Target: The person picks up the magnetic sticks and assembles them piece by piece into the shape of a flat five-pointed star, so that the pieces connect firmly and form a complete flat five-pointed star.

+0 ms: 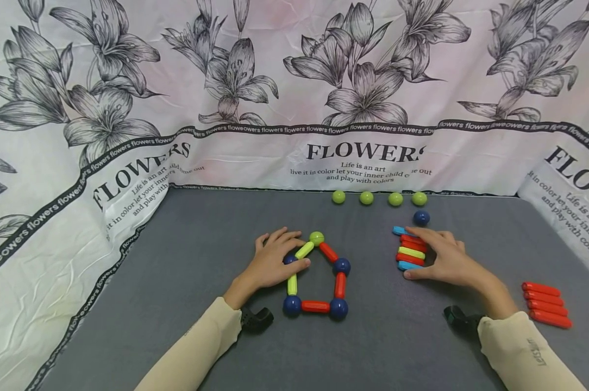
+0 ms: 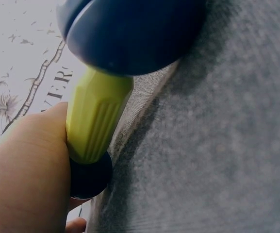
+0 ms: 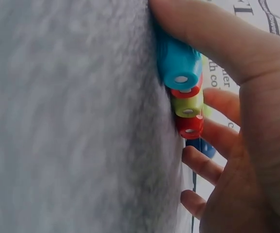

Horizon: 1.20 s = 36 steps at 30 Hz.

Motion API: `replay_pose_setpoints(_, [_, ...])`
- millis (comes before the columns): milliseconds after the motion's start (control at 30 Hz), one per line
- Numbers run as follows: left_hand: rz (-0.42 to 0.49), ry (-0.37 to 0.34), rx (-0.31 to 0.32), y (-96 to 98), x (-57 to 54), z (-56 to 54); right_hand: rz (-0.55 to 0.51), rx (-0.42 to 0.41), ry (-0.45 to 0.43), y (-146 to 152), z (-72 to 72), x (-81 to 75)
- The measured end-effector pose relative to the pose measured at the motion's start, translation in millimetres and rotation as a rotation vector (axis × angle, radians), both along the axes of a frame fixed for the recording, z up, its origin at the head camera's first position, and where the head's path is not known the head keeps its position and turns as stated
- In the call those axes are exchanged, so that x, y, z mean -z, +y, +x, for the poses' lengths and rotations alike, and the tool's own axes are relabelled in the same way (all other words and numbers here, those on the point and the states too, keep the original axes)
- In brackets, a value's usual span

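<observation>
On the grey table a five-sided ring of balls and rods has a green ball [image 1: 316, 238] at its far tip. Red rods [image 1: 315, 307] make its near and right sides, yellow-green rods [image 1: 292, 285] its left. My left hand [image 1: 274, 262] holds the ring's left blue ball [image 1: 290, 259] between thumb and fingers, partly covering it. In the left wrist view that hand lies beside a yellow-green rod [image 2: 96, 116]. To the right, my right hand [image 1: 450, 259] grips a row of blue, red and yellow-green rods [image 1: 412, 253], thumb against the near blue rod [image 3: 179, 63].
Several green balls [image 1: 367, 198] line the table's back edge, with a loose blue ball [image 1: 421, 218] in front of them. Several red rods [image 1: 546, 304] lie side by side at far right. A flower-printed cloth [image 1: 255, 157] hangs behind the table.
</observation>
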<state>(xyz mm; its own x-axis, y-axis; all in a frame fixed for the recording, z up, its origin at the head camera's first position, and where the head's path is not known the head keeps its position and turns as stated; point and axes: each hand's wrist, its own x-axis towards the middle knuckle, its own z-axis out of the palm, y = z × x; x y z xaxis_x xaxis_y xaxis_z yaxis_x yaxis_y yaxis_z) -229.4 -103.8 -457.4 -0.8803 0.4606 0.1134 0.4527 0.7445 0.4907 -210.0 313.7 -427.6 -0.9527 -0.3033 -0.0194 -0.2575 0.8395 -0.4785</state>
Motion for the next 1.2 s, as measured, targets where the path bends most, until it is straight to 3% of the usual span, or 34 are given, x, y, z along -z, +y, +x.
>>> replay_pose_setpoints(167, [0.009,0.001,0.003,0.5,-0.7,0.0,-0.008,0.017,0.026,-6.3,-4.6,2.3])
replay_pose_setpoints(367, [0.001,-0.006,0.009,1.2,-0.9,-0.3,-0.053,-0.01,0.066,-9.2,1.8,5.0])
replay_pose_setpoints(633, [0.001,-0.01,0.006,0.3,0.3,0.1,-0.148,-0.043,0.267,-11.0,16.1,8.6])
replay_pose_setpoints(1000, [0.003,-0.004,0.001,-1.2,2.4,-1.4,-0.094,-0.14,0.442,-19.9,20.0,14.4])
replay_pose_setpoints(1200, [0.002,0.004,0.002,-0.5,1.1,-1.0,-0.091,-0.21,0.452,-48.0,21.5,9.2])
